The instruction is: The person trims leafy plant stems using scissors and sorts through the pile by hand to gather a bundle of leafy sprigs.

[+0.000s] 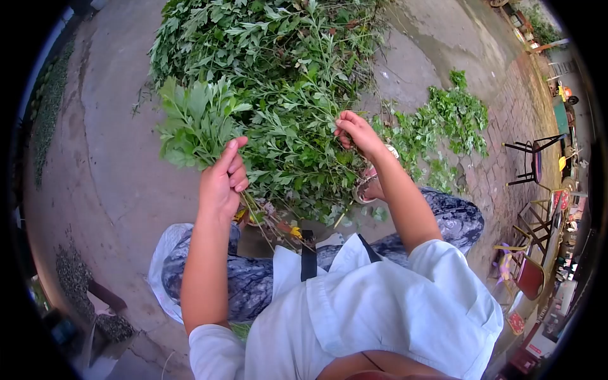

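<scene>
A bunch of leafy green stems [197, 120] is gripped in my left hand [223, 180], its leaves spreading up and left and its bare stems trailing down toward my lap. My right hand [356, 133] pinches a green sprig [326, 104] at the right side of the large leafy heap [278, 57]. The heap lies on the ground in front of me and reaches down between my knees. Where the sprig ends among the other leaves cannot be made out.
Loose greens [453, 120] lie on the concrete at the right. Beyond them stand a dark chair [535, 161] and a red-seated chair [529, 278]. A pale plastic bag [166, 266] is beside my left leg. Dark clippings [75, 278] lie at the far left.
</scene>
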Available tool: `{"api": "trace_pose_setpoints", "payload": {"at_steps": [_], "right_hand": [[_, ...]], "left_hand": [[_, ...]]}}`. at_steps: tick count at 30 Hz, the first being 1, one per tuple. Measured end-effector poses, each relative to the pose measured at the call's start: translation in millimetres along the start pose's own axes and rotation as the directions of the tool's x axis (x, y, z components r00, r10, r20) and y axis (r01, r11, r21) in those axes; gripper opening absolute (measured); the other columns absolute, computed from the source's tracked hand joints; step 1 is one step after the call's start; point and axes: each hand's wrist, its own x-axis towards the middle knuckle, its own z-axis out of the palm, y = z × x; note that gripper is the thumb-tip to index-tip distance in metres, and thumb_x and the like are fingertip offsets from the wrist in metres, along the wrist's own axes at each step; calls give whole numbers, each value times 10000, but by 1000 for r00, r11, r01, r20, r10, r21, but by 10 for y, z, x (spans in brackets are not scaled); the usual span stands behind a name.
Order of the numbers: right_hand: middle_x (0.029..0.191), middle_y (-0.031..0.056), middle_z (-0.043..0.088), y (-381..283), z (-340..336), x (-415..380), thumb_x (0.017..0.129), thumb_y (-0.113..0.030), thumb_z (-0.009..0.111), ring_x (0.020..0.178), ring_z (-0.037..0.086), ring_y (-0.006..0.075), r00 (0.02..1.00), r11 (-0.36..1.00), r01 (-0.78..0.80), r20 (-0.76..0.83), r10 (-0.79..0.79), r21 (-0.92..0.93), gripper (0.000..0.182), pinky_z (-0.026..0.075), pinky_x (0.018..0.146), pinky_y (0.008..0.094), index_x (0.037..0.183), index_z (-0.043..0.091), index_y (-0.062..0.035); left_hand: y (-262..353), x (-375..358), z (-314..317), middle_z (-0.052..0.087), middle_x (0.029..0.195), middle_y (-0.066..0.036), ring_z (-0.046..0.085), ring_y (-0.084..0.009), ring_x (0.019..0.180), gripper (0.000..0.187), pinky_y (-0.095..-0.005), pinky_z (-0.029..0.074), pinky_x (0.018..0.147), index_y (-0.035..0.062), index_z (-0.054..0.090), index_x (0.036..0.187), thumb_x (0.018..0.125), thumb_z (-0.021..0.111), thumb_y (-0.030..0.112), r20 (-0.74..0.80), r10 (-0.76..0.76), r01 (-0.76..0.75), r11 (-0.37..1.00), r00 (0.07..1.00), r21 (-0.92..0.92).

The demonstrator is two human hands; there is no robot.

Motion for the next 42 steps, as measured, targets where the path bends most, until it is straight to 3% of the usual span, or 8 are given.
{"api": "trace_pose_setpoints", "payload": {"at_steps": [7,15,21,23,25,31,34,42], "right_hand": [[590,151,547,786,-5,-20,716,-331,623,545,534,234,849,775,-97,-458,-263,-624,365,441,581,362,739,559,28],[707,167,598,1002,-106,-35,713,-421,601,723,589,332,922,815,-222,-387,-3,-535,464,448,675,412,851,555,20],[702,128,563,748,28,-185,734,-316,617,725,578,316,506,370,-91,-363,-782,-924,351,456,666,402,931,554,-32],[709,117,585,738,83,-270,739,-332,604,682,586,304,870,397,-94,-269,-412,-913,267,465,619,399,787,606,-69],[655,103,601,836,218,-264,721,-403,597,637,595,289,921,301,-226,-304,-245,-927,330,470,571,385,649,622,-82],[654,124,580,1091,276,-213,742,-292,588,634,585,273,945,503,-167,-284,-165,-848,268,467,585,364,686,604,-31],[737,95,497,859,282,-332,740,-143,588,631,511,193,929,755,239,-82,-361,-611,176,433,609,290,798,533,15],[760,-6,541,849,-256,-363,758,-113,574,577,455,47,977,976,-211,-39,209,-47,185,362,495,186,918,511,-46]], "left_hand": [[-25,38,-18,298,580,62,258,-28,437,312,-186,204,394,21,520,1044,844,552,258,-12,-9,9,1000,1000,22],[-37,34,-34,298,581,60,257,-29,436,327,-189,207,397,17,520,1044,839,559,269,-38,7,-5,999,999,51],[-48,44,-9,300,572,63,258,-30,437,312,-192,205,398,13,534,1026,836,566,258,-56,36,-31,996,998,82],[-64,50,0,300,568,65,258,-30,437,305,-193,204,398,13,539,1020,835,567,254,-61,51,-45,994,997,99],[-84,64,21,296,558,69,256,-30,435,289,-194,197,395,14,546,1005,835,570,246,-62,64,-57,991,996,118],[-138,86,33,291,549,71,248,-27,428,262,-194,186,390,25,554,985,835,570,239,-84,61,-48,988,995,150],[-131,83,9,294,551,71,249,-27,428,262,-193,187,391,26,554,985,834,571,239,-81,58,-46,988,995,145],[-122,93,18,309,561,68,252,-28,427,237,-191,195,391,28,555,988,841,557,214,-77,60,-49,990,995,132]]}}
